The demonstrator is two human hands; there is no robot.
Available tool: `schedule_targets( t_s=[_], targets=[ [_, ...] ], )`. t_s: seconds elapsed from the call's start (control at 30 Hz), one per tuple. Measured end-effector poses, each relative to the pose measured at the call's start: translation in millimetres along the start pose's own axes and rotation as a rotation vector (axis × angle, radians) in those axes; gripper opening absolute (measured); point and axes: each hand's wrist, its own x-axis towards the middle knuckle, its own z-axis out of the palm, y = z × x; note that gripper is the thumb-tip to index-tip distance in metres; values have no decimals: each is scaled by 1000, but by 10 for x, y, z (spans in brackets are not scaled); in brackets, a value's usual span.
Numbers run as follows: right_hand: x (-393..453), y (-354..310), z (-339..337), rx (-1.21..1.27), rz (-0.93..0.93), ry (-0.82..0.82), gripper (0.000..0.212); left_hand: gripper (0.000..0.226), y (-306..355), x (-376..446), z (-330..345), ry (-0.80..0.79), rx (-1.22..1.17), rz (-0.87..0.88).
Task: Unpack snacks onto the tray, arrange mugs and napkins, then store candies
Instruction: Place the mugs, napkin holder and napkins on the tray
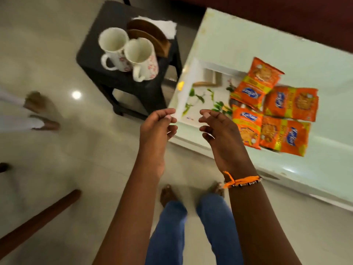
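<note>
Several orange snack packets (275,106) lie on the right half of a white leaf-patterned tray (196,100) on the pale table (286,46). Two white mugs with red flowers (129,56) stand side by side on a dark stool (131,83), handles toward me. Behind them a wooden holder (150,37) has white napkins (166,27). My left hand (156,129) and my right hand (219,131) hover empty near the tray's near-left corner, fingers loosely curled and apart.
Another person's bare feet (42,111) stand on the glossy floor at the left. A brown wooden bar (38,217) crosses the lower left. My own legs in jeans (191,226) are below. The table's near edge (286,178) runs diagonally on the right.
</note>
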Motion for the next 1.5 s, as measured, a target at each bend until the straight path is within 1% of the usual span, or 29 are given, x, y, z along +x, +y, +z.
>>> schedule_targets(
  t_s=[0.17,0.3,0.4,0.43,0.5,0.53,0.6,0.63,0.7,0.8,0.9,0.97,1.03,1.17,1.27,1.4,1.5],
  targets=[
    [344,-12,723,-126,16,-126,12,23,251,443,-555,97,-58,23],
    [716,-44,1140,-224,61,-171,17,24,405,890,-824,151,-62,9],
    [1038,-60,1392,-255,87,-140,19,19,483,1291,-911,213,-39,-30],
    [1153,-56,1472,-269,94,-122,20,21,507,1436,-923,248,-22,-42],
    [1342,-51,1609,-294,109,-81,21,31,556,1689,-937,311,23,-57],
    [1408,-55,1661,-311,111,-62,18,36,590,1786,-937,320,51,-57],
    [1533,-75,1751,-355,121,-13,11,38,655,1970,-938,312,148,-70],
    [1580,-86,1774,-371,122,16,14,36,675,2042,-939,306,199,-83],
    [1637,-89,1788,-379,135,40,19,32,687,2159,-948,306,270,-94],
    [1669,-51,1775,-403,168,20,22,28,677,2301,-965,287,368,-72],
    [1680,-15,1763,-388,118,-12,21,28,660,2386,-959,252,434,-65],
    [1686,19,1750,-374,89,-5,21,23,650,2409,-958,232,441,-44],
    [1675,66,1755,-358,69,18,21,17,633,2401,-981,204,420,-7],
    [1590,142,1713,-342,12,126,19,15,569,2319,-1006,160,400,37],
    [1443,189,1578,-367,-42,174,20,16,521,2170,-1007,147,324,66],
    [1130,258,1241,-381,-106,209,26,21,387,1763,-935,70,165,22],
    [894,310,871,-426,-144,247,26,19,225,1424,-815,-20,162,-1]
  ],
)
